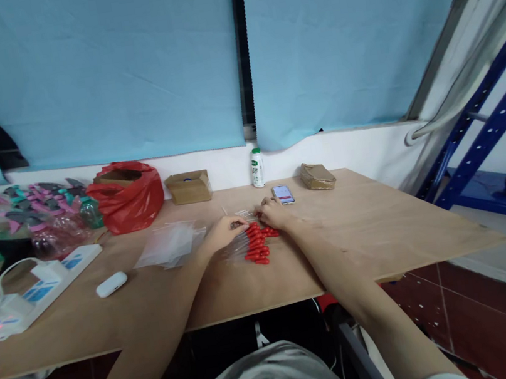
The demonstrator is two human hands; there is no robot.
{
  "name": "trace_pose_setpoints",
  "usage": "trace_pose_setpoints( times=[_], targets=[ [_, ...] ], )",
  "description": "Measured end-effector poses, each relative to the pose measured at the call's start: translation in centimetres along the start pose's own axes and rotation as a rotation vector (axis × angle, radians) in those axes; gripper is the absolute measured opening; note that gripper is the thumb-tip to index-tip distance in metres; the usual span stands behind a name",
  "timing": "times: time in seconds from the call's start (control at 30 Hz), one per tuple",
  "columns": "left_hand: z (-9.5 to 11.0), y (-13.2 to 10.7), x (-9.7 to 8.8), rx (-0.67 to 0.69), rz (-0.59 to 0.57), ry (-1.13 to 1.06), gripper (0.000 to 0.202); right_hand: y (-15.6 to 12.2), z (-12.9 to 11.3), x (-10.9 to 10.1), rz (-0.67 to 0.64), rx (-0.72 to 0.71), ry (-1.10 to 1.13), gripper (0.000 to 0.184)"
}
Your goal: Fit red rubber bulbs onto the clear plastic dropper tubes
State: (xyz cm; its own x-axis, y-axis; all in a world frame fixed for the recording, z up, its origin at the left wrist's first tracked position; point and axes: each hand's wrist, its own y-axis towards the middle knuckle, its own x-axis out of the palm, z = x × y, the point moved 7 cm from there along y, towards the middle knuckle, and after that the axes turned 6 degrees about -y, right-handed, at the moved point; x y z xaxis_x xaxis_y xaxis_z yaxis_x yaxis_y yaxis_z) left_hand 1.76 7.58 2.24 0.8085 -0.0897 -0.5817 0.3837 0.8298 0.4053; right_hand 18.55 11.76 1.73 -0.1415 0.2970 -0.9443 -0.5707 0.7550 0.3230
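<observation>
A small heap of red-capped clear droppers [257,246] lies in the middle of the plywood table [382,227]. My left hand [225,228] rests at the heap's far left side, fingers curled and pinched on something small and clear. My right hand [273,213] is at the heap's far right side, fingers bent and closed, meeting the left hand's fingertips over a thin clear piece [246,214]. What exactly each hand grips is too small to make out. A pile of clear plastic bags [169,243] lies just left of my left hand.
A phone [283,194], white bottle [257,168] and two brown boxes [188,187] [317,175] stand at the back. A red bag [128,195] and spray bottles [47,214] are back left. A power strip [39,288] and white case [112,284] lie left. Blue shelving [492,135] stands right.
</observation>
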Motion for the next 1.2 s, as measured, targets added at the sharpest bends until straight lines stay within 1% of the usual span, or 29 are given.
trace_pose_setpoints(
  times=[0.1,0.2,0.3,0.4,0.47,0.53,0.6,0.67,0.7,0.77,0.87,0.9,0.97,1.03,1.07,1.1,1.13,1.2],
  targets=[
    [0.2,0.1,0.3,0.015,-0.044,0.022,0.032,0.1,0.1,-0.2,-0.002,0.008,0.008,0.029],
    [1.0,0.1,-0.7,0.048,0.064,0.041,0.034,0.2,0.2,-1.0,0.033,0.022,0.041,0.028],
    [2.5,-0.1,-2.1,0.153,0.195,0.153,0.028,0.0,-0.2,-2.7,0.147,-0.014,0.109,0.025],
    [3.8,-0.4,-2.7,0.251,0.253,0.245,0.026,-0.5,-1.5,-4.8,0.313,-0.116,0.215,0.021],
    [4.1,-0.4,-2.5,0.282,0.243,0.26,0.026,-1.1,-2.7,-6.1,0.409,-0.191,0.292,0.019],
    [4.1,-0.3,-2.0,0.285,0.203,0.254,0.026,-1.6,-3.8,-7.1,0.465,-0.24,0.355,0.018],
    [3.8,-0.2,-1.4,0.262,0.143,0.239,0.025,-1.8,-4.7,-7.6,0.468,-0.269,0.387,0.017],
    [3.4,-0.1,-1.0,0.222,0.094,0.225,0.027,-1.9,-4.8,-7.7,0.453,-0.265,0.4,0.018],
    [3.2,-0.1,-0.9,0.2,0.086,0.22,0.028,-1.9,-4.5,-7.6,0.45,-0.249,0.402,0.021],
    [3.0,-0.2,-1.1,0.162,0.101,0.217,0.029,-1.9,-2.9,-7.4,0.458,-0.188,0.393,0.028],
    [3.0,-0.3,-1.6,0.125,0.14,0.222,0.029,-2.1,1.3,-6.6,0.474,-0.017,0.294,0.021],
    [3.1,-0.4,-1.7,0.118,0.149,0.227,0.029,-2.2,2.8,-6.1,0.455,0.05,0.252,0.02],
    [3.2,-0.5,-1.8,0.103,0.172,0.238,0.029,-2.4,5.8,-4.9,0.374,0.184,0.176,0.019],
    [3.1,-0.6,-1.8,0.081,0.189,0.246,0.029,-2.8,8.4,-3.2,0.226,0.344,0.141,0.019],
    [3.0,-0.6,-1.8,0.068,0.194,0.246,0.029,-3.0,9.3,-2.2,0.134,0.4,0.148,0.022],
    [2.9,-0.6,-1.7,0.058,0.194,0.243,0.029,-3.3,9.9,-1.4,0.06,0.435,0.156,0.024],
    [2.8,-0.6,-1.6,0.049,0.192,0.239,0.03,-3.5,10.2,-0.9,0.015,0.452,0.163,0.026],
    [2.6,-0.6,-1.4,0.034,0.191,0.227,0.03,-3.7,10.5,-0.3,-0.038,0.457,0.172,0.029]
  ],
)
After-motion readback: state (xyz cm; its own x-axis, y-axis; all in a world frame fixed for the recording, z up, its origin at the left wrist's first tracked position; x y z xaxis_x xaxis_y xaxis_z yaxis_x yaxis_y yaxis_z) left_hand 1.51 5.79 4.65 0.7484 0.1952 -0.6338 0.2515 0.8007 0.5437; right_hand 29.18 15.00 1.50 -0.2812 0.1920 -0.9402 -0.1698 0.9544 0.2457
